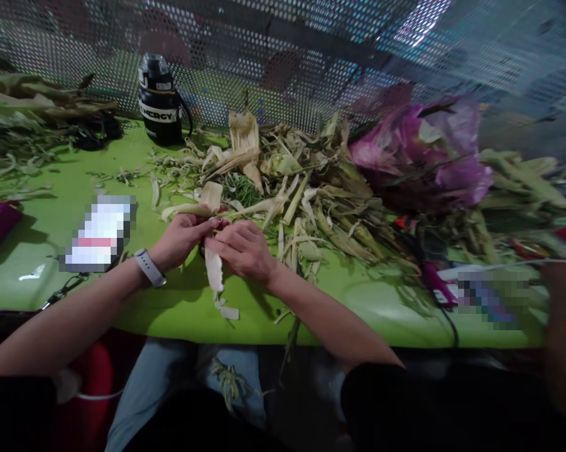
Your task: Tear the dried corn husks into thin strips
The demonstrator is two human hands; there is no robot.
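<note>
My left hand (181, 235), with a pale band on its wrist, is closed around pale corn husk (211, 196) that sticks out above the fingers. Close against it, my right hand (245, 251) has its fingers pinched together at the same spot. A whitish strip of husk (214, 270) hangs down below the fingertips, over the green table (164, 320). What exactly lies between the right fingers is hidden. Just beyond both hands spreads a heap of dry husks (287, 163), with a bunch of thin green strands (240, 190) in it.
A black bottle (160, 116) stands at the back left. Near my left forearm lies a lit phone (98, 232). Pink plastic bag (419, 150) and more husks fill the right side. Perforated metal mesh (273, 56) rises behind. Another person's arm (565, 314) is at far right.
</note>
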